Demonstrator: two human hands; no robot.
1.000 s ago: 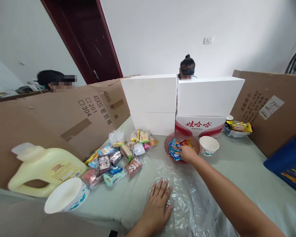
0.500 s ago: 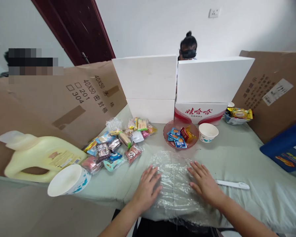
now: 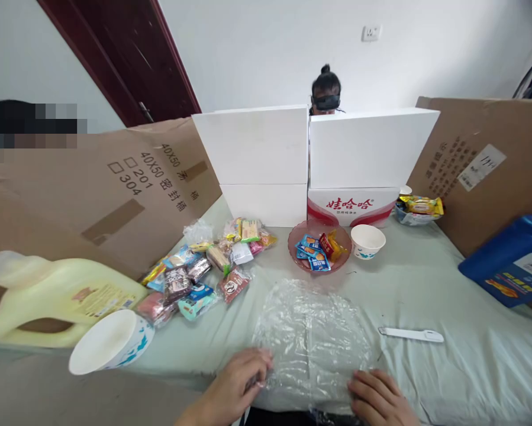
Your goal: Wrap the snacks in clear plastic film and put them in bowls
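A crinkled clear plastic sheet (image 3: 310, 337) lies spread on the green cloth at the table's near edge. My left hand (image 3: 241, 378) is at its near left side, fingers curled toward the thumb on the plastic. At the near right corner is my right hand (image 3: 379, 396), its fingers bent together over the plastic edge; its thumb is hidden. Beyond the sheet stands a pink glass bowl (image 3: 294, 260) holding blue and red-gold snack packets (image 3: 312, 248). To the right of the sheet lies a white box cutter (image 3: 412, 335), apart from my right hand.
Wrapped snacks (image 3: 199, 269) are piled at left, near a yellow jug (image 3: 83, 284) and a large paper bowl (image 3: 115, 340). A smaller paper bowl (image 3: 367, 239), blue bottle (image 3: 509, 260) and snack-filled bowl (image 3: 419, 213) stand right. White boxes (image 3: 257, 148) and cardboard (image 3: 159, 183) wall the table. Two people are beyond.
Both hands have drawn back toward me from the middle of the plastic to its near edge. Their spread fingers have curled in. The view has shifted slightly.
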